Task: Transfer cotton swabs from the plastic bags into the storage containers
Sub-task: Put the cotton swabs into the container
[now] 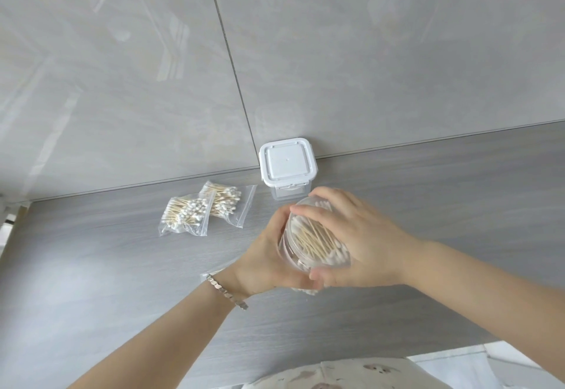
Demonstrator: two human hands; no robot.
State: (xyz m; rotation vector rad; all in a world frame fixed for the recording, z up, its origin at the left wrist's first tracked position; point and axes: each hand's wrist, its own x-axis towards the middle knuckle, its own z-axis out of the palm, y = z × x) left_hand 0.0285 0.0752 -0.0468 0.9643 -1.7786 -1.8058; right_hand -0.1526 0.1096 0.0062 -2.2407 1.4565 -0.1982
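Two swab bags (187, 216) lie on grey counter (122, 281) against tiled wall (367, 52).

Round jar (315, 235) is held over the counter (122, 281) between left hand (269, 260) and right hand (357, 242), square box (287, 165) set just behind at the wall (367, 52), two overlapping swab bags (208, 209) laid to its left.

A grey wood-grain countertop (122, 266) fills the middle of the scene from left to right. Behind it, on the far side, rises a glossy wall (367, 52) of large pale grey tiles, crossed by a thin dark grout line (232, 67) that slants down to the counter's far edge. A silver link bracelet (227, 292) shows left of centre. At the near edge lies pale fabric (351, 373) with brown blotches.
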